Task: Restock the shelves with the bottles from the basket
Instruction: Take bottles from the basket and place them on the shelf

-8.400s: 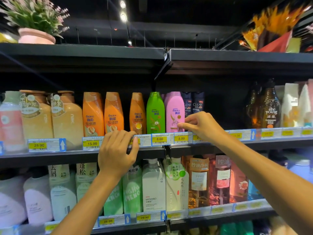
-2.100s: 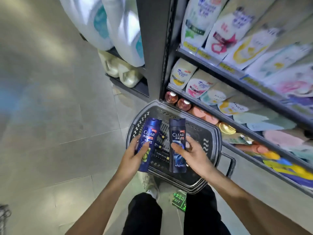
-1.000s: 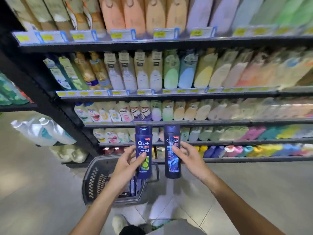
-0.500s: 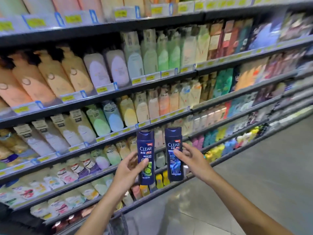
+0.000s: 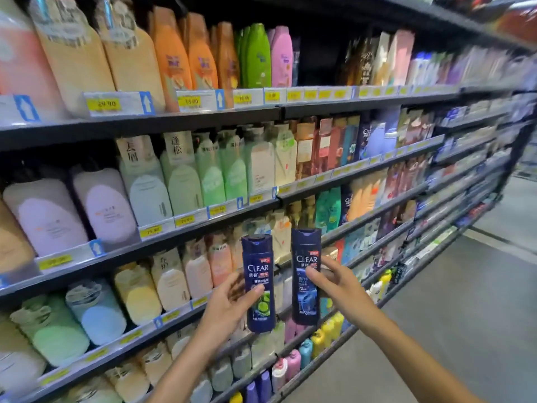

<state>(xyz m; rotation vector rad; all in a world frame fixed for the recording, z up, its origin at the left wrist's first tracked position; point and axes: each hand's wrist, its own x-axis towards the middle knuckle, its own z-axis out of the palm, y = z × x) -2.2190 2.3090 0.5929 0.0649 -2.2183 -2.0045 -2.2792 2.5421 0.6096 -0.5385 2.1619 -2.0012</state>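
Left hand (image 5: 229, 306) has its grip closed round an upright lime-label CLEAR bottle (image 5: 259, 283); right hand (image 5: 340, 286) grips a blue-label CLEAR bottle (image 5: 305, 274) alongside, before the shelves (image 5: 203, 123)

Both dark blue bottles (image 5: 259, 283) (image 5: 305, 276) look like glossy plastic with slick printed labels. The shelves (image 5: 180, 123) look like matt dark metal, with shiny clear plastic strips along the edges holding yellow paper price tags (image 5: 107, 104). The big pastel bottles (image 5: 104, 207) on the left have a softer satin plastic finish. The floor (image 5: 465, 315) is smooth grey tile with a slight sheen.
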